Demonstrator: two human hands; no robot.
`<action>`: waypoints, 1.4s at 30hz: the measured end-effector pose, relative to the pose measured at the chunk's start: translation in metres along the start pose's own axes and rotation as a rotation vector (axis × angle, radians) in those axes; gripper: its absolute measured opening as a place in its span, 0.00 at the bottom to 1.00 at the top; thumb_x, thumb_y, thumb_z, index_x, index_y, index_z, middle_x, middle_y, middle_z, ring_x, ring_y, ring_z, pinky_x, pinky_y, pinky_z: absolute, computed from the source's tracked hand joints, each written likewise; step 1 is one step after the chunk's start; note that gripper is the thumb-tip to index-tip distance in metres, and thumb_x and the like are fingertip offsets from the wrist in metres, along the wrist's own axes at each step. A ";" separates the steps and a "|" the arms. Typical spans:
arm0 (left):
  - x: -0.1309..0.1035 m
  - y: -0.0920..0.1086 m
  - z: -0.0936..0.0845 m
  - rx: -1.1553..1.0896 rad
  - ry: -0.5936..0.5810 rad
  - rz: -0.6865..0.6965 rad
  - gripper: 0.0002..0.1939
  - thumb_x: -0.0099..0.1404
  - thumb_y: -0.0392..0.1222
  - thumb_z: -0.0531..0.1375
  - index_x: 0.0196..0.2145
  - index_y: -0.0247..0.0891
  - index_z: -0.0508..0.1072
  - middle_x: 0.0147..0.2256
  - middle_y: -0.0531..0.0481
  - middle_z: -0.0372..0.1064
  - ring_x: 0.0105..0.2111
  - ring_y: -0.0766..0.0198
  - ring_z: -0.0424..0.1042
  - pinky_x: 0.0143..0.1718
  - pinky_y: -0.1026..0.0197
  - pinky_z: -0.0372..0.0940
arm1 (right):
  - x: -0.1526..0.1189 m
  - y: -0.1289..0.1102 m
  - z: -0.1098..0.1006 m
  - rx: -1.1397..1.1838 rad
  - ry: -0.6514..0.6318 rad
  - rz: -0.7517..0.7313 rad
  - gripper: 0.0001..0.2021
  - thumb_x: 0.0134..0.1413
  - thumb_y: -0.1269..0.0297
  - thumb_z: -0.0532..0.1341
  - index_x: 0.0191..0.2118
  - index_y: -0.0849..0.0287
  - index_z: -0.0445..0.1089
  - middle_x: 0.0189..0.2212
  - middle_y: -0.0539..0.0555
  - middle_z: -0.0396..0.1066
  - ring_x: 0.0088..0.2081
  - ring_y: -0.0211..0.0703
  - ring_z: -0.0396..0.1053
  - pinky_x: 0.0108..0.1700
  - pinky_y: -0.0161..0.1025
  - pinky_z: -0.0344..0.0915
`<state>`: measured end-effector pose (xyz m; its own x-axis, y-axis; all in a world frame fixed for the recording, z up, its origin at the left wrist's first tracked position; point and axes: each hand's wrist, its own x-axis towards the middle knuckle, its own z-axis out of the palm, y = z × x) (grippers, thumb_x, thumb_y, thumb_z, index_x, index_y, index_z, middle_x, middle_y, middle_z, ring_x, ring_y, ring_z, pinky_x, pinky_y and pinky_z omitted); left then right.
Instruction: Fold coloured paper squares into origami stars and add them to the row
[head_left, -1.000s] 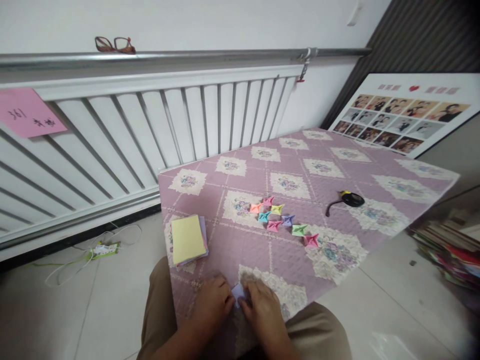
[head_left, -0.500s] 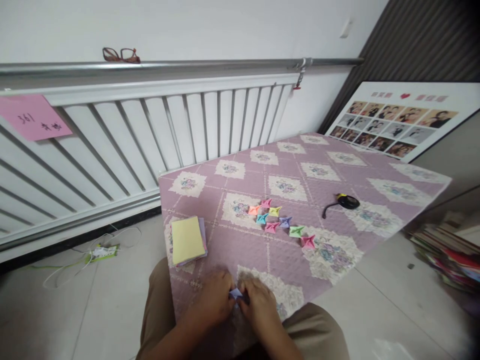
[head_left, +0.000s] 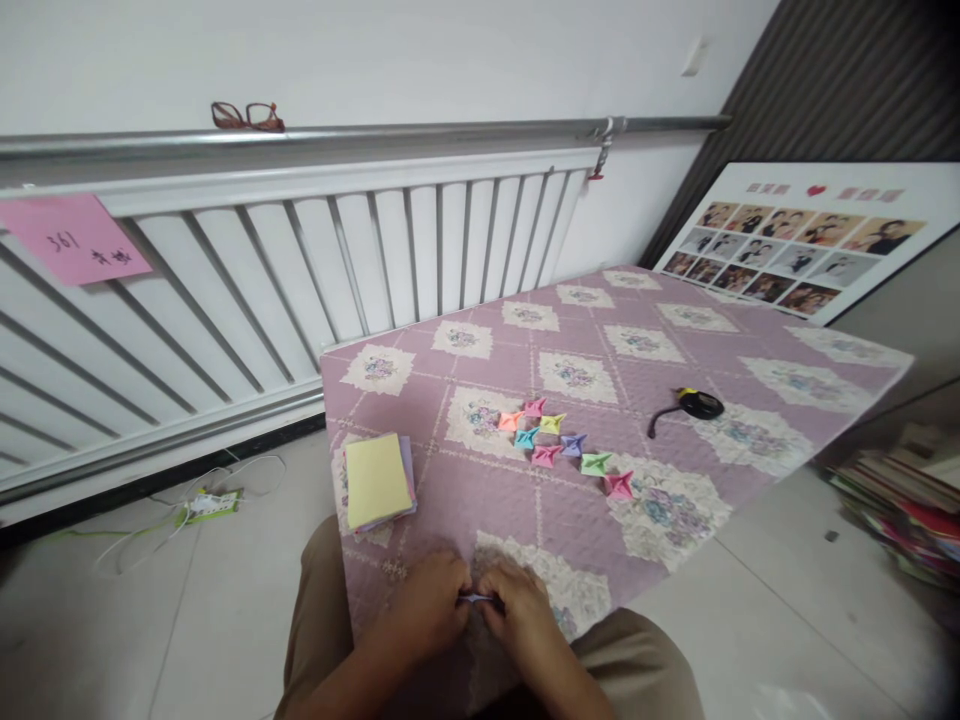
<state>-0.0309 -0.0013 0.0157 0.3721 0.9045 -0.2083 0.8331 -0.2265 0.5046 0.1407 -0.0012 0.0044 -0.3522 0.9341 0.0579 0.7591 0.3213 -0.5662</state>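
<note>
Between my two hands, over the near edge of the table, is a small folded piece of lilac paper (head_left: 475, 598), seen almost edge-on. My left hand (head_left: 435, 598) pinches its left end, and my right hand (head_left: 519, 603) pinches its right end. The fingers cover most of the paper. Up and to the left lies a stack of square coloured paper (head_left: 379, 482), yellow on top. Farther out, several small folded paper pieces (head_left: 574, 445) in pink, orange, yellow, teal, purple and green sit in a loose cluster.
A flowered purple cloth (head_left: 495, 500) covers the table. A black tape measure (head_left: 699, 404) with a strap lies to the right. Behind the table runs a white radiator (head_left: 390, 250), with glasses (head_left: 247, 116) on the pipe above. A photo board (head_left: 795, 240) leans at the far right.
The lilac paper has turned from showing a pointed face to a thin, flat edge between my fingers. Both hands remain in nearly the same place, and the view has shifted slightly.
</note>
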 end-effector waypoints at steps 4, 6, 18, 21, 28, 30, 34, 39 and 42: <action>-0.005 0.002 0.001 0.178 0.156 0.076 0.04 0.66 0.33 0.57 0.34 0.40 0.70 0.37 0.50 0.69 0.39 0.57 0.66 0.40 0.57 0.59 | 0.001 0.000 -0.002 -0.061 0.139 -0.142 0.11 0.47 0.79 0.65 0.30 0.53 0.70 0.30 0.47 0.73 0.36 0.43 0.68 0.43 0.40 0.56; -0.006 -0.001 0.005 0.271 0.211 0.114 0.06 0.68 0.34 0.56 0.33 0.40 0.70 0.35 0.50 0.69 0.37 0.56 0.66 0.39 0.55 0.59 | 0.001 0.001 0.001 -0.143 0.238 -0.234 0.10 0.49 0.77 0.65 0.31 0.53 0.69 0.31 0.48 0.73 0.36 0.44 0.66 0.46 0.42 0.55; -0.024 -0.017 0.037 0.124 0.393 0.180 0.03 0.67 0.35 0.59 0.34 0.41 0.72 0.35 0.53 0.71 0.37 0.59 0.66 0.39 0.56 0.57 | -0.016 0.018 0.022 -0.114 0.221 -0.214 0.11 0.47 0.74 0.69 0.32 0.49 0.72 0.34 0.46 0.72 0.37 0.43 0.66 0.45 0.41 0.55; -0.026 -0.012 0.033 0.008 0.378 0.078 0.05 0.66 0.34 0.59 0.35 0.42 0.74 0.37 0.52 0.71 0.39 0.58 0.66 0.43 0.54 0.56 | -0.018 0.018 0.018 -0.054 0.128 -0.149 0.10 0.49 0.73 0.68 0.35 0.48 0.73 0.37 0.47 0.73 0.41 0.44 0.67 0.47 0.42 0.57; -0.028 -0.001 0.019 -0.049 0.275 -0.094 0.06 0.67 0.36 0.58 0.32 0.41 0.73 0.38 0.51 0.71 0.42 0.58 0.66 0.46 0.53 0.54 | -0.013 0.012 0.011 -0.033 0.080 0.001 0.05 0.55 0.68 0.64 0.32 0.48 0.73 0.37 0.49 0.72 0.43 0.47 0.67 0.48 0.47 0.58; -0.027 -0.001 0.019 -0.035 0.267 -0.117 0.07 0.67 0.35 0.57 0.32 0.40 0.72 0.38 0.51 0.70 0.41 0.58 0.66 0.47 0.52 0.54 | -0.012 0.010 0.012 -0.044 0.093 0.024 0.05 0.55 0.67 0.64 0.30 0.50 0.72 0.37 0.49 0.72 0.43 0.48 0.66 0.48 0.47 0.58; -0.024 -0.002 0.021 -0.020 0.270 -0.151 0.07 0.67 0.34 0.56 0.30 0.40 0.70 0.37 0.51 0.70 0.41 0.57 0.65 0.46 0.51 0.53 | -0.011 0.007 0.016 -0.080 0.159 0.050 0.06 0.55 0.68 0.63 0.28 0.52 0.71 0.37 0.52 0.72 0.43 0.50 0.66 0.47 0.48 0.58; -0.020 -0.004 0.023 -0.002 0.271 -0.169 0.06 0.65 0.35 0.58 0.29 0.39 0.69 0.35 0.51 0.69 0.40 0.56 0.65 0.45 0.51 0.52 | -0.009 0.005 0.017 -0.096 0.199 0.055 0.07 0.55 0.68 0.62 0.27 0.54 0.70 0.35 0.52 0.71 0.41 0.49 0.66 0.46 0.47 0.58; -0.019 -0.004 0.022 -0.023 0.264 -0.181 0.06 0.65 0.35 0.58 0.29 0.40 0.69 0.35 0.51 0.69 0.40 0.56 0.64 0.44 0.51 0.52 | -0.008 0.004 0.018 -0.114 0.191 0.074 0.07 0.53 0.68 0.64 0.26 0.54 0.69 0.35 0.52 0.71 0.41 0.50 0.66 0.46 0.47 0.58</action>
<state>-0.0320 -0.0252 -0.0006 0.0973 0.9925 -0.0736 0.8654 -0.0479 0.4988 0.1366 -0.0100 -0.0126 -0.1913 0.9647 0.1807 0.8400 0.2562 -0.4784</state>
